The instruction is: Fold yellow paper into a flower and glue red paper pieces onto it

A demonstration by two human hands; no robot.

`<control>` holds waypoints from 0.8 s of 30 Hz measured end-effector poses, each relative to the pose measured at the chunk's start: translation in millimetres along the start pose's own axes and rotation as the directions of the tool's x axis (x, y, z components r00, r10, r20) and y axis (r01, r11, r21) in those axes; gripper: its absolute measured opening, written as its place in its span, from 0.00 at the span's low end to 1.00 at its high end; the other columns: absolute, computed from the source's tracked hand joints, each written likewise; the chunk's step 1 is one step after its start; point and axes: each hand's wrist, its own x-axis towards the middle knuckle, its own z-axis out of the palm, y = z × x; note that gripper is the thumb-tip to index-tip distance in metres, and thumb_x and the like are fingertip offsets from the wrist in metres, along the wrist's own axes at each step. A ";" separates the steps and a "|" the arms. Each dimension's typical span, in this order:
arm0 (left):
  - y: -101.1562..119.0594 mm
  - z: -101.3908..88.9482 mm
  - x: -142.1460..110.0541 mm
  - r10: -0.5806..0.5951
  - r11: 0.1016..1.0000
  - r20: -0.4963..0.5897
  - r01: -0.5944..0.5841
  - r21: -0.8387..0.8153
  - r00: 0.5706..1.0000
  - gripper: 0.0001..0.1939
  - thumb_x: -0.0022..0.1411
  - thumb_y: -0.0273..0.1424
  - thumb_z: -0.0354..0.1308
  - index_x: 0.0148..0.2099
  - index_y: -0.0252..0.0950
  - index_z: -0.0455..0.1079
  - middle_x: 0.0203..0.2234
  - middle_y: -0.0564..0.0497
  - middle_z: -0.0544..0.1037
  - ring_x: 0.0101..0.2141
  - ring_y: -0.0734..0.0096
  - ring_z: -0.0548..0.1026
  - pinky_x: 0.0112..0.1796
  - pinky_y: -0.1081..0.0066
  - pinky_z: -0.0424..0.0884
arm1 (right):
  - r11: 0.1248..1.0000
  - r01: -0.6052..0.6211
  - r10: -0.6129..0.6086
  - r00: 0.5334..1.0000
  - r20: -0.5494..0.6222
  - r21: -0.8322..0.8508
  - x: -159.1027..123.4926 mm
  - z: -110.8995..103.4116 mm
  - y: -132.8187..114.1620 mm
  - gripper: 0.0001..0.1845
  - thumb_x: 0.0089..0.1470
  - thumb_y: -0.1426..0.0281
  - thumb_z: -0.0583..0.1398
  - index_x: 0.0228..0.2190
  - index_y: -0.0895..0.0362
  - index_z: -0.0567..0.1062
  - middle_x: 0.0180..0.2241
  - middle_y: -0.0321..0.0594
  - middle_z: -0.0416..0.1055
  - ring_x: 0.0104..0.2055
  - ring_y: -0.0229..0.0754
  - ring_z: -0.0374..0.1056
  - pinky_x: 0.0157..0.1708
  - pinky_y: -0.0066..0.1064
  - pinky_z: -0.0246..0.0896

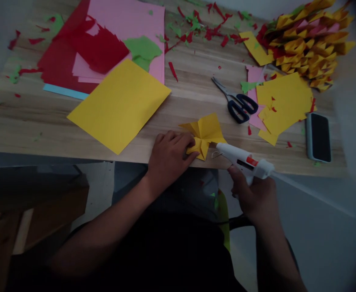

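Near the table's front edge lies a folded piece of yellow paper (210, 126) with pointed corners. My left hand (170, 156) presses on its left side, the thumb and fingers closed over the paper's edge. My right hand (255, 196) is wrapped round the handle of a white hot glue gun (234, 154), a clear glue stick (312, 192) jutting from its back. The gun's nozzle points left and meets the right part of the folded paper; whether glue is coming out I cannot make out.
Scissors (234, 101) with dark handles lie beyond the glue gun. A yellow sheet (120, 107) overlaps pink and red paper at left. Yellow pieces (284, 105), a phone (318, 138) and a layered yellow paper construction (312, 44) occupy the right. Red and green scraps (196, 24) litter the back.
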 end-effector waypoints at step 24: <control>0.9 -1.1 -0.2 -0.024 1.000 0.027 0.024 0.001 0.999 0.10 0.63 0.38 0.64 0.42 0.40 0.69 0.39 0.52 0.81 0.44 0.58 0.73 0.45 0.59 0.61 | 1.000 0.024 -0.024 0.998 -0.051 0.000 -5.3 0.8 4.9 0.29 0.52 0.44 0.60 0.33 0.59 0.80 0.16 0.39 0.70 0.20 0.46 0.71 0.22 0.33 0.65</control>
